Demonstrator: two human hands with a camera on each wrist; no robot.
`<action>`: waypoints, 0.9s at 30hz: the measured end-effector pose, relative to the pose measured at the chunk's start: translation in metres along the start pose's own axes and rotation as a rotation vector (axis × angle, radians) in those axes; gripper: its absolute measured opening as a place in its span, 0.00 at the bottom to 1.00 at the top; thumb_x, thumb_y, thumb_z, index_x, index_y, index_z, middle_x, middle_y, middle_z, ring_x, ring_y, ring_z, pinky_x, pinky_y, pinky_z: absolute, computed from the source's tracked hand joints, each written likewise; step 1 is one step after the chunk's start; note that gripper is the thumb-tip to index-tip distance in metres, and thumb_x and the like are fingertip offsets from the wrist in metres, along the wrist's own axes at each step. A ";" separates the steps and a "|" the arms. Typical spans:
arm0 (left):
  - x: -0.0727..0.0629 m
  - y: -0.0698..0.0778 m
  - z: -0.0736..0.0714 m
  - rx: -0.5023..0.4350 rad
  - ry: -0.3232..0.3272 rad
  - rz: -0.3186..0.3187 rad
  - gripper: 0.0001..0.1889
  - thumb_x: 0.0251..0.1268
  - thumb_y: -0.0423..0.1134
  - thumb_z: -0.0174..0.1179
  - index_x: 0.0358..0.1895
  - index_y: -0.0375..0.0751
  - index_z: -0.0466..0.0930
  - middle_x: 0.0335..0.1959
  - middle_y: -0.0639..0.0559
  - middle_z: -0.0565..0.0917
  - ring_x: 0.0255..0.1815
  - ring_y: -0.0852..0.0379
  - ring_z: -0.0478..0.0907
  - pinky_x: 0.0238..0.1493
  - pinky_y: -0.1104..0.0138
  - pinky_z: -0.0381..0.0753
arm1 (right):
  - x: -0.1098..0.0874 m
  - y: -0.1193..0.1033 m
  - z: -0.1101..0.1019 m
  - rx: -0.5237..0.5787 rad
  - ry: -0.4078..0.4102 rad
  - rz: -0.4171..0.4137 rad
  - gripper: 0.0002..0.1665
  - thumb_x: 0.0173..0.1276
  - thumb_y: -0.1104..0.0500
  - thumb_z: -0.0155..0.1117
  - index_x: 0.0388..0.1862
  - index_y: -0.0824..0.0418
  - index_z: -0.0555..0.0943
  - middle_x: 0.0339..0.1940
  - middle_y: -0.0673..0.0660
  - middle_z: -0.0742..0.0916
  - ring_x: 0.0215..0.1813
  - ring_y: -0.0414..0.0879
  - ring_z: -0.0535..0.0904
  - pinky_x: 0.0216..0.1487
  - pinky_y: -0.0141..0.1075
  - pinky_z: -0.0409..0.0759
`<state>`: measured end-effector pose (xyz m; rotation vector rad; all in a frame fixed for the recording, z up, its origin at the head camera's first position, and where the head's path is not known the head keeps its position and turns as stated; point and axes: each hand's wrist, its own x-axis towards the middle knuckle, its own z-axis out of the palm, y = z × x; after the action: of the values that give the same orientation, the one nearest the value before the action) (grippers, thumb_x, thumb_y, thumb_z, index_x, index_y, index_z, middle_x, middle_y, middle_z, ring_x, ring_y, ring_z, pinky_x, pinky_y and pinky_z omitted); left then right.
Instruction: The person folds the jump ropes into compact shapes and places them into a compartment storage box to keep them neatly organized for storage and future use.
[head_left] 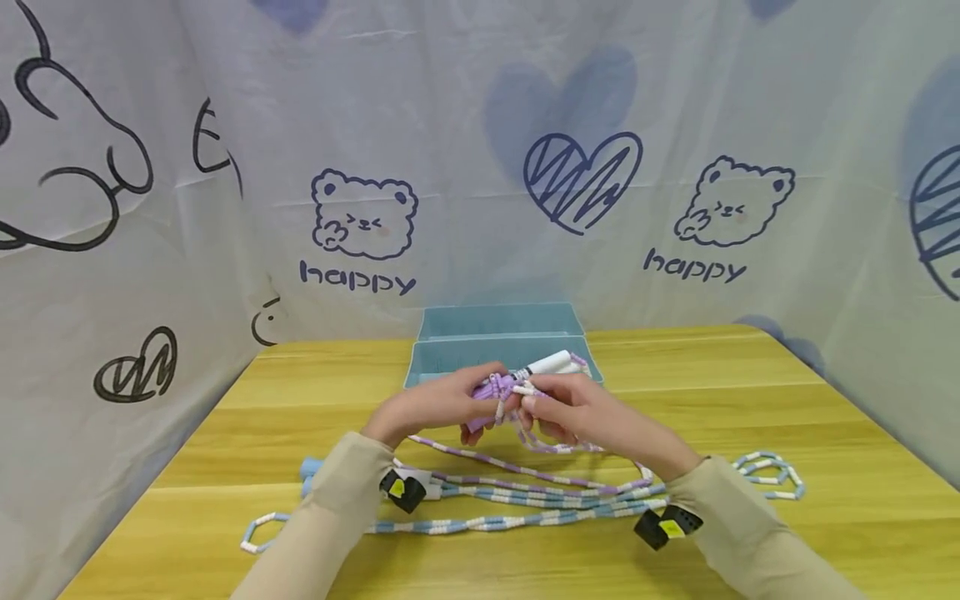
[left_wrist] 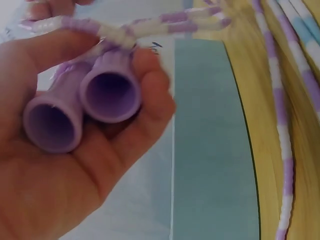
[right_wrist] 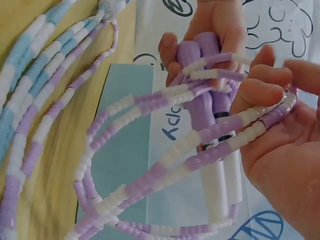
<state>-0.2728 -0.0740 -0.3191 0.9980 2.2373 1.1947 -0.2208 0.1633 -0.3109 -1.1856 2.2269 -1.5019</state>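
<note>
My left hand (head_left: 442,402) grips the two purple-and-white handles (right_wrist: 200,114) of a jump rope side by side. Their hollow purple ends face the camera in the left wrist view. Purple and white beaded rope (right_wrist: 217,129) is wound around the handles. With its fingers, my right hand (head_left: 588,408) pinches a doubled stretch of this rope close to the handles. A long strand of purple and white beads (left_wrist: 278,107) also lies on the table.
A blue-and-white beaded jump rope (head_left: 480,524) lies stretched across the wooden table (head_left: 225,500) under my forearms, its blue handles (head_left: 310,468) at the left. Behind my hands stands an opened pale blue box (head_left: 502,321). A printed white cloth (head_left: 465,125) hangs around the table.
</note>
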 end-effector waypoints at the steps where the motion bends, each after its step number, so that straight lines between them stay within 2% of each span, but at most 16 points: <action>1: -0.001 0.000 -0.001 -0.012 -0.022 -0.001 0.11 0.72 0.43 0.56 0.54 0.50 0.70 0.34 0.36 0.78 0.22 0.50 0.75 0.27 0.55 0.81 | 0.001 0.001 0.000 0.013 0.016 -0.002 0.14 0.81 0.59 0.47 0.48 0.67 0.78 0.25 0.64 0.77 0.18 0.49 0.65 0.17 0.36 0.66; 5: -0.005 0.001 -0.003 -0.051 -0.068 -0.001 0.13 0.70 0.37 0.54 0.55 0.50 0.70 0.38 0.35 0.79 0.25 0.50 0.76 0.29 0.56 0.81 | 0.001 0.003 0.000 0.030 0.070 0.005 0.16 0.82 0.57 0.44 0.50 0.65 0.78 0.30 0.65 0.80 0.23 0.53 0.72 0.20 0.40 0.75; 9: -0.006 0.003 -0.003 -0.080 -0.103 -0.007 0.17 0.67 0.35 0.55 0.57 0.51 0.71 0.39 0.38 0.80 0.27 0.51 0.77 0.28 0.60 0.81 | 0.002 0.005 0.003 0.039 0.078 -0.001 0.18 0.83 0.56 0.43 0.51 0.65 0.78 0.37 0.65 0.82 0.35 0.57 0.78 0.30 0.43 0.82; 15: -0.004 0.000 -0.002 -0.068 -0.139 -0.015 0.29 0.59 0.35 0.61 0.66 0.52 0.67 0.46 0.40 0.79 0.31 0.49 0.79 0.34 0.50 0.83 | 0.006 0.010 0.011 0.020 0.103 -0.017 0.19 0.83 0.57 0.42 0.51 0.68 0.78 0.44 0.62 0.84 0.45 0.57 0.81 0.43 0.43 0.84; 19: -0.001 -0.005 0.002 -0.038 -0.142 -0.002 0.33 0.58 0.40 0.67 0.67 0.54 0.66 0.44 0.43 0.78 0.29 0.51 0.77 0.32 0.51 0.82 | 0.006 0.012 0.016 0.020 0.114 -0.005 0.19 0.83 0.56 0.42 0.51 0.68 0.77 0.45 0.62 0.84 0.46 0.56 0.82 0.44 0.43 0.84; 24: 0.004 -0.008 0.007 0.022 -0.090 0.027 0.25 0.62 0.49 0.68 0.60 0.56 0.72 0.33 0.45 0.80 0.21 0.50 0.74 0.26 0.50 0.81 | 0.007 0.014 0.017 0.013 0.119 -0.004 0.19 0.82 0.56 0.43 0.52 0.67 0.78 0.46 0.61 0.83 0.44 0.54 0.82 0.44 0.43 0.84; 27: 0.005 -0.009 0.008 0.103 -0.025 0.042 0.23 0.62 0.52 0.67 0.59 0.58 0.74 0.32 0.49 0.81 0.23 0.51 0.76 0.28 0.53 0.81 | 0.008 0.016 0.015 0.005 0.119 -0.012 0.19 0.83 0.56 0.42 0.53 0.68 0.78 0.47 0.62 0.83 0.45 0.53 0.82 0.44 0.45 0.84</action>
<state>-0.2750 -0.0696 -0.3311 1.0979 2.2889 1.0882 -0.2256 0.1495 -0.3292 -1.1385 2.2936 -1.6220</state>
